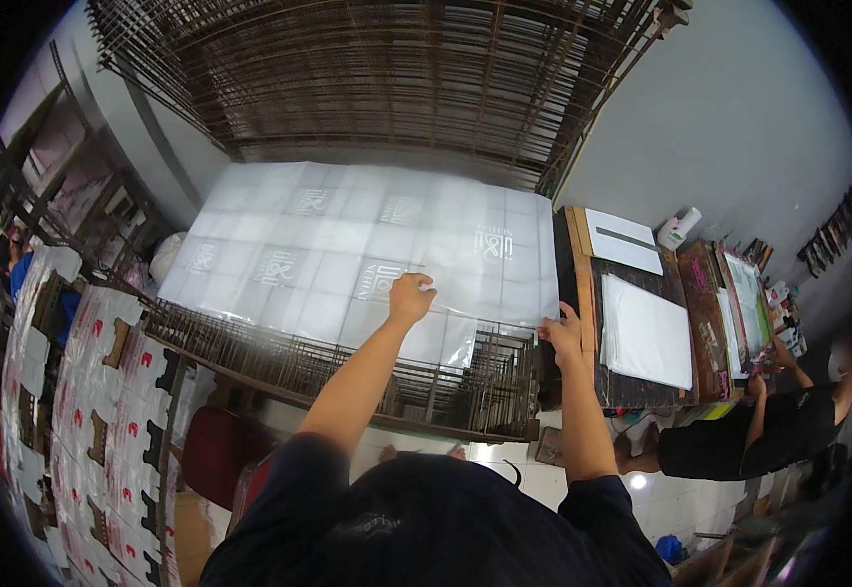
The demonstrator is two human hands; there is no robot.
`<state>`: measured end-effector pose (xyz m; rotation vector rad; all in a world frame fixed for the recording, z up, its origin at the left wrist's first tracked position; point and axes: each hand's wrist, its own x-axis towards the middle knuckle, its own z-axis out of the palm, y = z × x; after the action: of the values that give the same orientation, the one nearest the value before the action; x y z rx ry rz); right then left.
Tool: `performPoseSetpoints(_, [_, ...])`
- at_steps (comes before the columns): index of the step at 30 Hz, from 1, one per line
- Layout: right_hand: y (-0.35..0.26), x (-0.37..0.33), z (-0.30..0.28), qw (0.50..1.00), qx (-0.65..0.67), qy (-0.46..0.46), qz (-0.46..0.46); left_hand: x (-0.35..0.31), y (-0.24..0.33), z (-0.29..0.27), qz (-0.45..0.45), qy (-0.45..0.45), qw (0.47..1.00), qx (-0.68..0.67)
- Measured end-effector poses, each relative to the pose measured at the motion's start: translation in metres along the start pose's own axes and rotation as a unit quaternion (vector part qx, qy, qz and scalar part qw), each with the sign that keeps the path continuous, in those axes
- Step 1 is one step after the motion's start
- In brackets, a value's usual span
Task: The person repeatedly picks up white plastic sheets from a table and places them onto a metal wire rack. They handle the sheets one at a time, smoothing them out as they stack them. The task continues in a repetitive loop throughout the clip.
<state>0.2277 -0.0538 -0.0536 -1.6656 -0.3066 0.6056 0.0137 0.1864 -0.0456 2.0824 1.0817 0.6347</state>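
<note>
Translucent plastic sheets with white printed designs lie overlapping across a wire drying rack in front of me. My left hand is closed in a pinch over the middle of the sheets, seemingly at the near left corner of the rightmost plastic sheet. At that sheet's near right corner, beside the rack's right end, my right hand has its thumb and fingers pinched on the edge. The fingertips of both hands are partly hidden.
Raised wire racks hang over the far side. On the dark table at right are a white sheet stack and a white board. Farther right, a person works. Wrapped packs and a red chair stand left.
</note>
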Motion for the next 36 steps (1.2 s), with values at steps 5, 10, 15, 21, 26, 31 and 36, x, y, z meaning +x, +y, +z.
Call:
performPoseSetpoints(5, [0.007, 0.005, 0.001, 1.000, 0.002, 0.008, -0.012, -0.005, 0.002, -0.003, 0.003, 0.030, 1.000, -0.006])
performPoseSetpoints(10, [0.005, 0.007, 0.003, 1.000, -0.009, 0.006, -0.014, -0.007, 0.000, -0.007, 0.023, 0.024, 0.999, -0.002])
performPoseSetpoints(15, [0.007, 0.008, 0.002, 0.999, -0.030, 0.021, -0.011, -0.015, 0.003, -0.011, 0.061, 0.027, 0.997, 0.049])
performPoseSetpoints(21, [0.006, 0.005, 0.005, 0.998, -0.048, 0.032, -0.013, -0.015, -0.005, -0.008, 0.070, 0.037, 0.996, 0.050])
performPoseSetpoints(26, [0.005, 0.003, 0.008, 0.998, -0.047, 0.033, -0.024, -0.014, -0.009, -0.009, 0.070, 0.046, 0.995, 0.049])
performPoseSetpoints(31, [0.008, 0.002, 0.006, 0.998, -0.047, 0.042, -0.026, -0.026, 0.012, -0.039, 0.069, 0.144, 0.983, 0.094])
performPoseSetpoints(36, [0.008, 0.002, 0.006, 0.998, -0.045, 0.036, -0.016, -0.015, 0.014, -0.084, 0.030, 0.194, 0.979, 0.055])
